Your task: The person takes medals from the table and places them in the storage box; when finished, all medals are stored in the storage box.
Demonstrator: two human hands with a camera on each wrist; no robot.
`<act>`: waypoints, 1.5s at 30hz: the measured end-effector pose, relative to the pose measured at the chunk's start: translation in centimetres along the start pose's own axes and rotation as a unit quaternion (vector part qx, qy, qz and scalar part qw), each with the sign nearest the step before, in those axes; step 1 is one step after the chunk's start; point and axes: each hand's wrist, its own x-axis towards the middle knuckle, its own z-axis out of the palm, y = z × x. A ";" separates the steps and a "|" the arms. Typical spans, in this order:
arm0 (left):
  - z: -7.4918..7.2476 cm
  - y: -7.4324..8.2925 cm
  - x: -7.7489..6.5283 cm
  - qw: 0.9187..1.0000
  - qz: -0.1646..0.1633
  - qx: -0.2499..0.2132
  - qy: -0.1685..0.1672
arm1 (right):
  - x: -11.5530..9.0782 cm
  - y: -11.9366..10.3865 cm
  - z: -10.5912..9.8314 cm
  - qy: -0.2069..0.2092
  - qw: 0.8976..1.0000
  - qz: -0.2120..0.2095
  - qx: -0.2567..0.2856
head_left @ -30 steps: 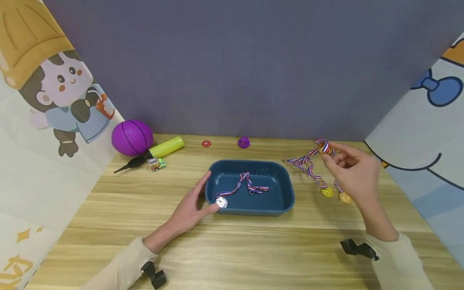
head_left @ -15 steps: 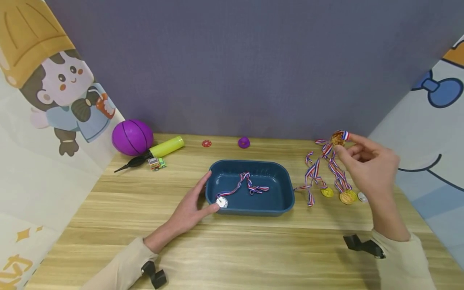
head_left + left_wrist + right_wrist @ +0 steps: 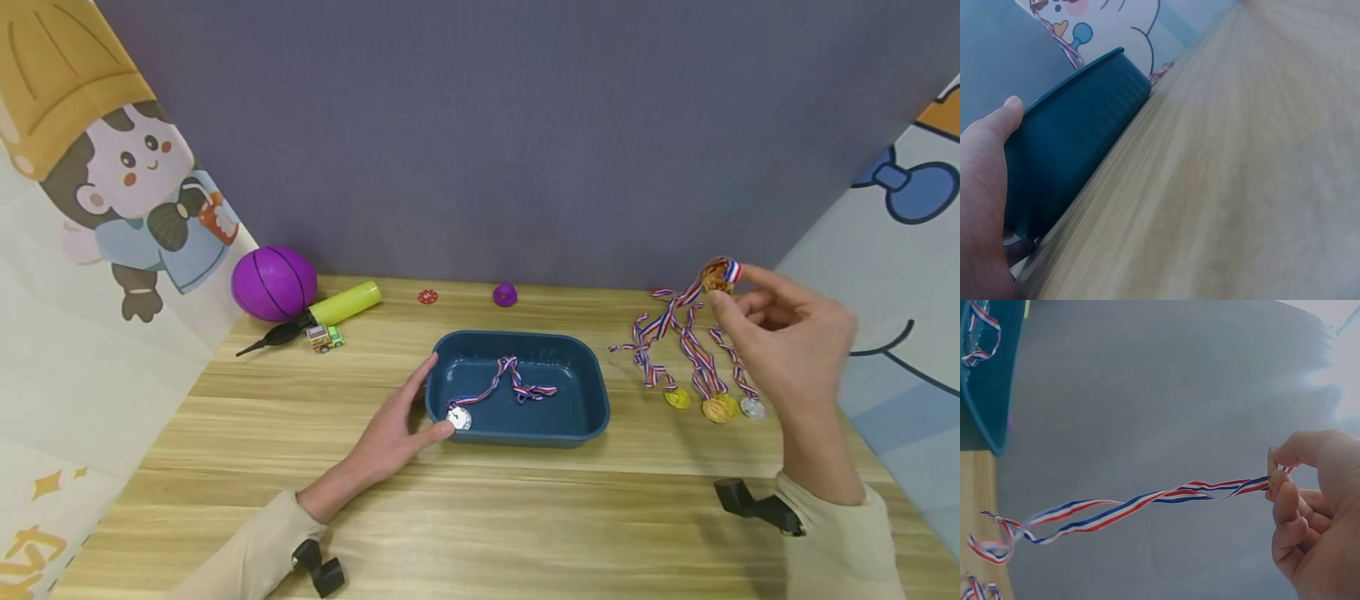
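Note:
My left hand holds the left end of a dark blue plastic basin, thumb at its rim in the left wrist view. Inside the basin lies a silver medal with its striped ribbon. Up over the right side of the table, my right hand pinches a gold-coloured medal between thumb and index finger. Its red, white and blue ribbon hangs twisted below, over other ribbons. On the table beneath are a yellow-gold medal, overlapping gold medals and a silver medal.
At the back left sit a purple ball, a yellow hand pump and a small toy truck. A red chip and a small purple ring-shaped thing lie along the grey back wall.
My right hand has lifted the gold-coloured medal up and to the right, drawing its ribbon out from the others. The left hand and basin have stayed in place.

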 end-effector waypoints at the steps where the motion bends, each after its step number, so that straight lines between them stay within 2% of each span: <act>1: 0.0 0.0 0.0 1.000 0.000 0.000 0.000 | 0.0 -0.2 0.0 0.002 1.000 0.000 0.000; 5: 0.0 0.0 0.1 1.000 0.001 0.002 0.001 | 0.0 -0.8 0.0 0.005 1.000 -0.008 0.001; 9: 0.0 0.0 0.1 1.000 0.001 0.005 0.001 | -0.3 -1.4 0.1 0.010 0.999 -0.039 0.018; 13: 0.0 0.1 0.0 1.000 0.000 0.007 0.002 | -0.5 -2.2 0.3 0.014 0.996 -0.064 0.064; 19: -0.1 0.1 0.1 1.000 0.003 0.007 0.000 | -0.6 -3.5 1.0 0.027 0.991 -0.074 0.106; 22: -0.1 0.2 0.1 1.000 0.003 0.006 0.000 | -0.6 -4.2 1.5 0.026 0.985 -0.081 0.153; 26: -0.1 0.1 0.1 1.000 0.006 0.006 0.001 | -0.6 -5.0 2.4 0.019 0.970 -0.089 0.224; 30: -0.1 0.1 0.1 1.000 0.007 0.006 0.001 | -0.6 -5.7 3.1 0.021 0.963 -0.093 0.252; 32: -0.1 0.1 0.0 1.000 0.005 0.006 0.002 | -0.7 -5.9 3.5 0.011 0.964 -0.094 0.247; 33: -0.1 0.1 0.0 1.000 0.004 0.006 0.002 | -0.8 -6.0 3.7 0.003 0.968 -0.095 0.231; 37: -0.1 0.0 0.0 1.000 0.003 0.006 0.002 | -1.8 -5.8 4.7 -0.040 0.983 -0.107 0.145; 39: 0.0 0.0 0.0 1.000 0.004 0.005 0.001 | -2.5 -5.4 5.2 -0.060 0.986 -0.117 0.102; 45: 0.0 0.0 -0.1 1.000 0.003 0.005 0.001 | -4.3 -4.2 6.6 -0.136 0.981 -0.131 0.047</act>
